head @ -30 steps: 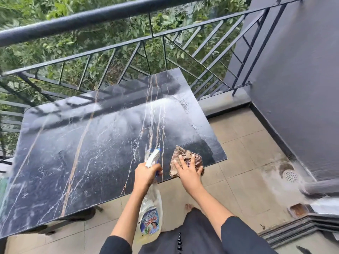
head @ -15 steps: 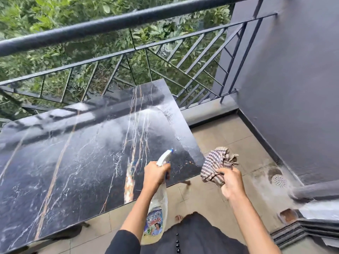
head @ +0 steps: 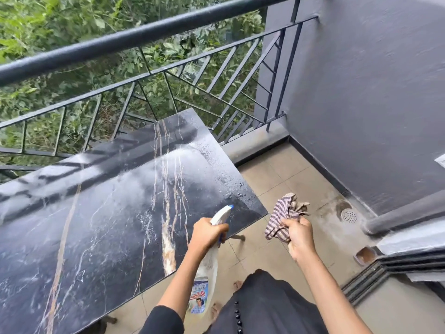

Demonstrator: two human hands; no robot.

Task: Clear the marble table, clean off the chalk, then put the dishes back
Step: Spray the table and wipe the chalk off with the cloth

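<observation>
Clothing: a black garment (head: 265, 307) with a row of dark beads fills the 6 o'clock edge of the view.
Bottle: the left hand (head: 207, 233) is clenched round the neck of a spray bottle (head: 207, 271). Its white nozzle with a blue tip points toward 1 o'clock over the near right corner of the desk (head: 96, 227). Its labelled body hangs toward 6 o'clock, below the desk edge.
Rag: at 3 o'clock of the left hand, the right hand (head: 299, 237) grips a bunched checked cloth (head: 283, 213). The hand is off the desk and above the floor tiles (head: 277, 169), and the cloth sticks up toward 11 o'clock.
Surface: the desk is black marble with white and tan veins, running from 7 o'clock up to 12 o'clock. A whitish chalk haze (head: 190, 169) lies over its middle and far part. Droplets (head: 232, 189) bead along its right edge.
Floor: a round drain (head: 348, 215) lies at 3 o'clock of the cloth, with a pale, dusty patch around it.
Wall: a grey wall (head: 373, 92) stands at 2 o'clock.
Boundary: a black metal railing (head: 144, 37) runs behind the desk from 9 to 1 o'clock, with green foliage (head: 60, 20) beyond it.
</observation>
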